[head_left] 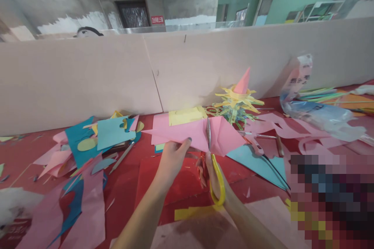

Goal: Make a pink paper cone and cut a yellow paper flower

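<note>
A pink sheet of paper is pinched in my left hand, thumb on top, at the sheet's near edge. My right hand grips yellow-handled scissors, whose metal blades point away from me across the pink sheet. To the right of the blades, a folded-looking pink part spreads out. Just behind lies a yellow piece of paper. A red sheet lies flat on the table below my hands. My right fingers are partly hidden by the scissors' handles.
Behind and to the right stands a paper craft with a pink cone top and yellow fringe. A glue gun rests near blue paper. Paper scraps and a pen-like tool lie left. A white partition borders the table.
</note>
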A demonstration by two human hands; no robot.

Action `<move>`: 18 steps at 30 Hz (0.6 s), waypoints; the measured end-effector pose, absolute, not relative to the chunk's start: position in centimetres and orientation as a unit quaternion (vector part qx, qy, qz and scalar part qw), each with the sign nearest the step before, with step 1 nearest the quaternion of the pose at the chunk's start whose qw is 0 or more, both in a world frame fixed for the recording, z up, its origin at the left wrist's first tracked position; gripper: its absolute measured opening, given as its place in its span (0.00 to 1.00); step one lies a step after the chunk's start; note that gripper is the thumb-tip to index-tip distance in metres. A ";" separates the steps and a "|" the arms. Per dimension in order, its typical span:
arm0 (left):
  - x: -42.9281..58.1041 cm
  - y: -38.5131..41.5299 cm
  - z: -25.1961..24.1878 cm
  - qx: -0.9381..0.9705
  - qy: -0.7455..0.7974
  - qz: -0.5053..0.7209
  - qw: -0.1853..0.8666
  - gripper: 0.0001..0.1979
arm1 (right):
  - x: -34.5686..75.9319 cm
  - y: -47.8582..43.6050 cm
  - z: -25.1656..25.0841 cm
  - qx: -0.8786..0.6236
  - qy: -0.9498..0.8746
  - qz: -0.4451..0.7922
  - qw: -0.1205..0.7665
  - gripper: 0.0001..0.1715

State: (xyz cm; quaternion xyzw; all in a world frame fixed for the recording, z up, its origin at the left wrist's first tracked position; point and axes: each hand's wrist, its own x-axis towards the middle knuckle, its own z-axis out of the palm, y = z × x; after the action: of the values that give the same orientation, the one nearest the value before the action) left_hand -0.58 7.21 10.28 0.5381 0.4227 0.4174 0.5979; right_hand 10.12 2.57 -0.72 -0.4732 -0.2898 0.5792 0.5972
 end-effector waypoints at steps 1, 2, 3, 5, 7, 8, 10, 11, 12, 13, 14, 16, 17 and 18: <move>-0.6 7.2 10.3 0.538 0.422 0.418 0.598 0.10 | 10.0 2.5 -0.7 -0.488 -0.287 0.557 0.607 0.34; -0.6 7.2 10.3 0.537 0.422 0.419 0.599 0.10 | 9.8 2.5 -0.7 -0.501 -0.282 0.542 0.612 0.34; -0.6 7.2 10.2 0.537 0.421 0.419 0.599 0.10 | 9.6 2.4 -0.7 -0.509 -0.277 0.535 0.615 0.34; -0.6 7.2 10.1 0.539 0.420 0.419 0.599 0.10 | 9.4 2.3 -0.4 -0.514 -0.265 0.538 0.613 0.34; -0.6 7.3 10.0 0.541 0.420 0.417 0.598 0.10 | 9.4 2.1 -0.1 -0.513 -0.259 0.549 0.607 0.34; -0.6 7.3 10.0 0.542 0.421 0.415 0.598 0.11 | 9.4 2.0 0.0 -0.514 -0.259 0.551 0.604 0.34; -0.6 7.3 9.9 0.543 0.421 0.414 0.597 0.11 | 9.4 1.9 0.3 -0.518 -0.259 0.550 0.602 0.34; -0.6 7.4 9.9 0.544 0.421 0.414 0.596 0.11 | 9.3 1.8 0.4 -0.519 -0.259 0.546 0.604 0.34; -0.7 7.4 9.9 0.545 0.419 0.414 0.596 0.12 | 9.3 1.7 0.5 -0.520 -0.259 0.541 0.608 0.34; -0.7 7.4 9.9 0.546 0.419 0.414 0.596 0.12 | 9.3 1.7 0.5 -0.521 -0.260 0.535 0.612 0.34; -0.7 7.4 9.9 0.547 0.418 0.414 0.596 0.12 | 9.2 1.6 0.6 -0.521 -0.261 0.530 0.616 0.34; -0.7 7.4 9.9 0.548 0.417 0.413 0.596 0.12 | 9.1 1.5 0.7 -0.521 -0.262 0.524 0.621 0.33; -0.7 7.4 9.9 0.549 0.418 0.413 0.594 0.12 | 9.1 1.5 0.7 -0.523 -0.262 0.524 0.619 0.33; -0.6 7.4 9.9 0.549 0.418 0.414 0.593 0.12 | 9.1 1.6 0.7 -0.525 -0.260 0.526 0.616 0.33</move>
State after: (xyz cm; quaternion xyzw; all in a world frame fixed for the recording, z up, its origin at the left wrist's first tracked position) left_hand -0.65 7.37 9.93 0.5495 0.4183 0.4139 0.5931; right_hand 9.07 1.56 0.72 -0.5254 -0.2599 0.5263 0.6160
